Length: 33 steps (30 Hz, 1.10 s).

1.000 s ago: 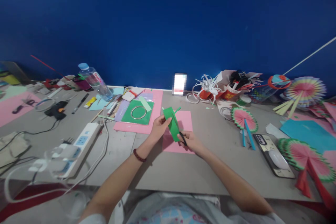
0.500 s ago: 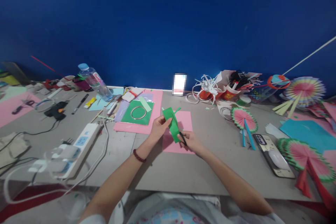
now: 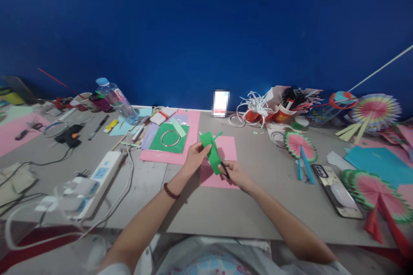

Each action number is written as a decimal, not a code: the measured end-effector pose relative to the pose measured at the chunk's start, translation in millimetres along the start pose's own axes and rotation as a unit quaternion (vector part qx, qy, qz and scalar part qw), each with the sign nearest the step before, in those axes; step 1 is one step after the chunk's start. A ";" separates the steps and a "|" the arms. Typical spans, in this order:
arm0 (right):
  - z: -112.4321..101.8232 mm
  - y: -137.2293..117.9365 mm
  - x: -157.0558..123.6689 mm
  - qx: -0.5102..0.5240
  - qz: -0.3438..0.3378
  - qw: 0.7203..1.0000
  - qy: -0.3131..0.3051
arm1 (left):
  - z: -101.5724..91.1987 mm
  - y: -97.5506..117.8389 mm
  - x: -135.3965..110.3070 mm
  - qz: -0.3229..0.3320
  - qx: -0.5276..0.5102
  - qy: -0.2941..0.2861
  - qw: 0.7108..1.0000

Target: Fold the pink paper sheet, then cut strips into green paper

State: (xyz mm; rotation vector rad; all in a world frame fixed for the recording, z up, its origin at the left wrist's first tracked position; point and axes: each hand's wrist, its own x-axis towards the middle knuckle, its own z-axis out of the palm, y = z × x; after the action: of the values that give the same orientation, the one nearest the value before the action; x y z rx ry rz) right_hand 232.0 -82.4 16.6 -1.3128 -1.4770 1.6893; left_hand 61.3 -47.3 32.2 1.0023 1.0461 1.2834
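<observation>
My left hand [image 3: 195, 155] pinches a strip of green paper [image 3: 213, 159] between thumb and fingers, holding it slanted above the table. Black-handled scissors [image 3: 225, 171] are gripped in my right hand [image 3: 235, 172] at the paper's lower right edge; their blades are mostly hidden by the green strip. A narrow green sliver stands out from the strip's upper right side. Below both hands lies a sheet of pink paper [image 3: 228, 146]. To the left, a green sheet in a clear sleeve [image 3: 155, 142] carries a metal ring [image 3: 170, 138].
A white power strip [image 3: 100, 182] with cables is on the left, near a glue gun [image 3: 69, 135] and a tilted bottle [image 3: 118, 101]. Paper fans [image 3: 301, 146], a phone [image 3: 350, 210] with a mouse [image 3: 341, 195] on it, and cups [image 3: 284, 114] of tools stand right.
</observation>
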 end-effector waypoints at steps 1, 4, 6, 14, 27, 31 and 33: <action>0.1 0.0 0.0 0.000 -0.001 1.000 0.000 | -0.2 -0.2 0.2 0.001 0.000 -0.001 1.000; 0.3 -0.2 0.0 -0.001 0.000 1.000 0.002 | -0.9 -1.3 0.6 0.013 0.004 -0.003 1.000; 0.4 -0.2 -0.1 -0.002 0.000 1.000 0.000 | -1.3 -2.2 0.7 0.019 0.008 -0.002 1.000; 1.3 -0.3 -1.2 -0.009 -0.012 1.000 -0.002 | -2.9 -0.6 0.5 0.017 0.015 0.014 1.000; 1.4 7.5 0.9 -0.013 0.009 1.000 -0.025 | -8.3 -2.9 3.9 0.054 0.016 0.053 0.997; 0.8 6.0 0.2 -0.009 0.014 1.000 -0.024 | -3.6 -1.1 0.7 0.045 0.004 0.037 0.998; 0.8 8.4 2.0 -0.001 0.005 1.000 -0.022 | -1.0 -0.3 -1.3 0.037 0.004 0.028 0.999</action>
State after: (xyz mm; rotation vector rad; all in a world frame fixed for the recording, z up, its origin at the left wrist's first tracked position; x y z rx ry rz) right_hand 232.2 -83.1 8.0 -1.2940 -1.5001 1.7348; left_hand 60.4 -48.6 31.7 1.0245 1.0671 1.3752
